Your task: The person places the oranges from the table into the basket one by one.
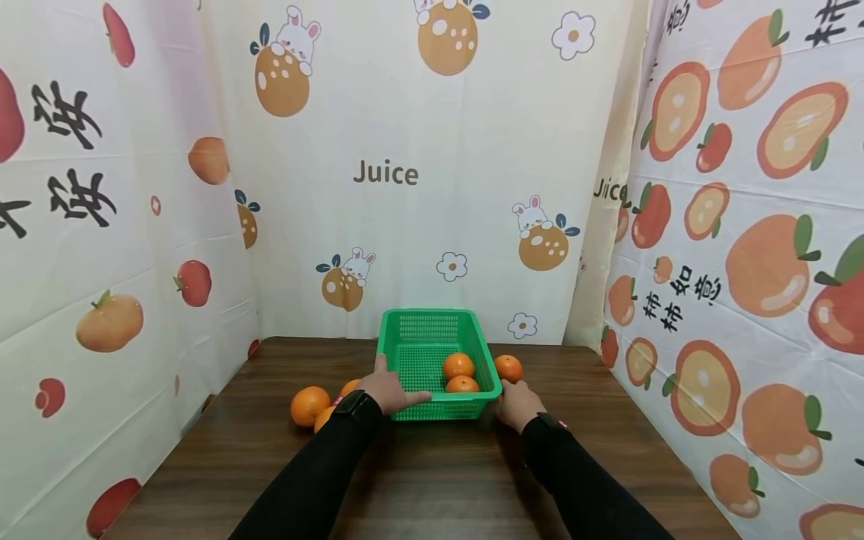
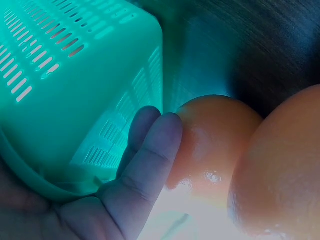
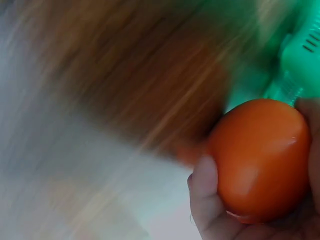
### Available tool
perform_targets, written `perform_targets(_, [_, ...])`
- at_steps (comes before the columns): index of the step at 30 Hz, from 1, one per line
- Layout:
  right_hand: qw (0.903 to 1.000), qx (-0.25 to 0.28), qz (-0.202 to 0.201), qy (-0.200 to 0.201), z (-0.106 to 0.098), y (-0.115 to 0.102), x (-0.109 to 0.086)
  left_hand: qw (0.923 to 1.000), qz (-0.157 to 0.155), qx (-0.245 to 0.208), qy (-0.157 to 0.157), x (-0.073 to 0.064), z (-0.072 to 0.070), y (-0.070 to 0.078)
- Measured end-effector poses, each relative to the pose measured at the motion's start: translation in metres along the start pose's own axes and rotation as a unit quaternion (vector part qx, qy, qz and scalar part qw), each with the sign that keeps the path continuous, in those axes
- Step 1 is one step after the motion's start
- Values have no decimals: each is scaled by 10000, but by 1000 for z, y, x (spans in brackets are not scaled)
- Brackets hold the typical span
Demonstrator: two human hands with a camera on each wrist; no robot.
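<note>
The green plastic basket stands on the table with two oranges inside, towards its right side. My left hand lies over its front left corner, index finger and thumb spread along the rim. In the left wrist view, fingers rest between the basket wall and a nearby orange. Beside the basket's right wall, my right hand grips an orange between thumb and fingers; in the head view that fruit is mostly hidden. Another orange sits just beyond this hand.
Several oranges sit left of the basket, partly covered by my left forearm. The dark wooden table is bordered by fruit-printed cloth at the back and both sides.
</note>
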State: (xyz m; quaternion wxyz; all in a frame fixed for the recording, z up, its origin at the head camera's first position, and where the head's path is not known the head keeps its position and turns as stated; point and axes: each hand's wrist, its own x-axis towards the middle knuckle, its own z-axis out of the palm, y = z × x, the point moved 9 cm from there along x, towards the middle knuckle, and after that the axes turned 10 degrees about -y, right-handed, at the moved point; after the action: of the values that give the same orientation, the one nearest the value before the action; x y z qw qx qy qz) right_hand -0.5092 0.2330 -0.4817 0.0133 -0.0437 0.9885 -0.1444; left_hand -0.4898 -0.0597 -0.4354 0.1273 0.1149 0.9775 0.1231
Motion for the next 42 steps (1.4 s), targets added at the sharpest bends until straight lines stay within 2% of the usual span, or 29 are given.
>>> perform_targets(3, [9997, 174, -87, -152, 1, -7, -6, 10000, -30, 80, 20, 6, 4, -3])
perform_targets(8, [9945, 560, 179, -871, 4, -18, -19, 9999, -59, 74, 32, 14, 9, -8])
perform_targets(13, [9903, 544, 262, -1254, 8, -19, -20, 10000, -38, 21, 35, 16, 11, -11])
perform_targets(19, [9884, 814, 78, -1278, 18, -10, -17, 10000, -52, 58, 51, 22, 21, -13])
perform_targets(22, [9869, 952, 45, -1305, 16, -11, -21, 9999, -82, 33, 84, 23, 23, -13])
perform_targets(28, [9854, 1116, 324, -1246, 9, -6, -29, 9999, -97, 3, 70, 20, 19, -10])
perform_targets(32, [9834, 1275, 515, -1185, 6, -1, -32, 9999, -64, 21, 88, 12, 13, -6])
perform_targets(36, [9878, 1034, 566, -1018, 2, 0, -34, 9999, -6, 72, 71, 5, 7, -2])
perform_targets(42, [9956, 412, 451, -707, -2, 2, -33, 9998, -33, 176, -23, 2, 2, 1])
